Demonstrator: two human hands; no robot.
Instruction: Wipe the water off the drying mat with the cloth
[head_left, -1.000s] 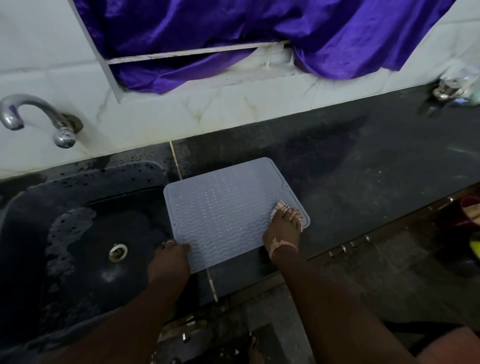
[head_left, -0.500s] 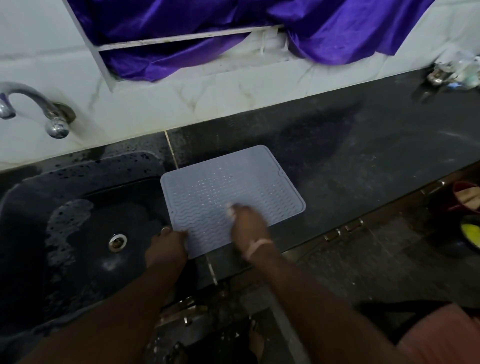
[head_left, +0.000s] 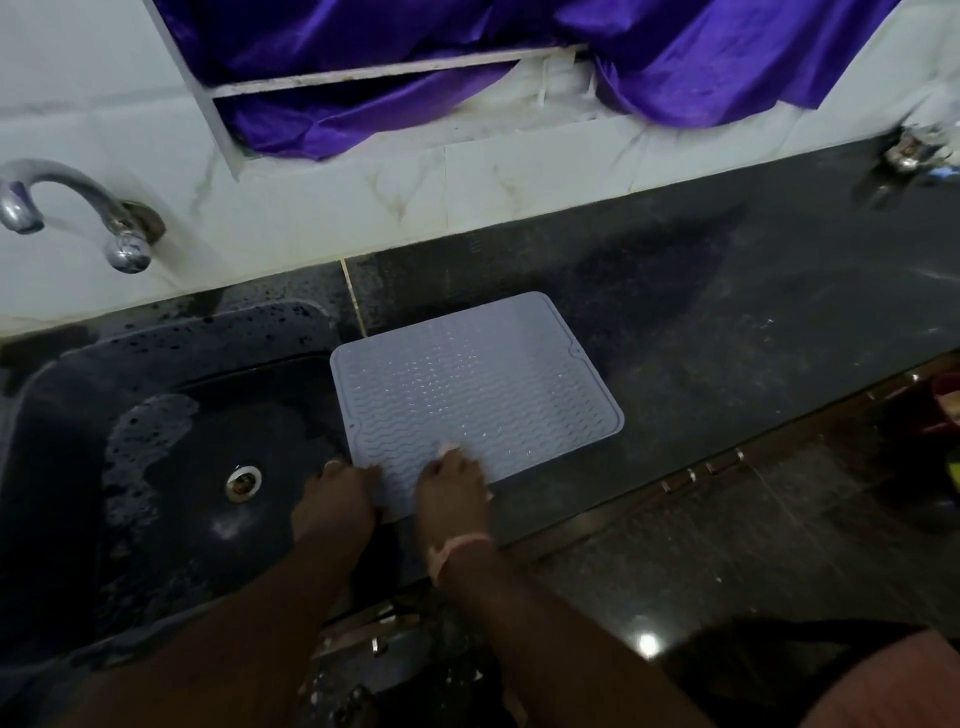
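the left hand (head_left: 335, 501) grips the near-left corner of the drying mat (head_left: 478, 389) beside the sink (head_left: 156, 467) while the right hand (head_left: 452, 491) bunches a mostly hidden cloth (head_left: 448, 447) on it; hard strokes could slide it sinkward.

- The drying mat (head_left: 475, 395) is pale grey-blue, with rows of small wavy ridges over its whole surface and a plain smooth border.
- The desk (head_left: 727, 332) is black stone with fine pale speckles.
- The sink (head_left: 171, 395) is black too, with a whitish patch of foam and a silver drain ring (head_left: 243, 482).
- The wall tiles (head_left: 363, 202) are white marble with thin brownish veins.
- The fabric (head_left: 467, 47) above is a shiny deep purple.
- The tap (head_left: 78, 213) is silver metal.
- The cloth (head_left: 451, 448) shows only a whitish edge.
- The wrist band (head_left: 457, 551) is pale pink.
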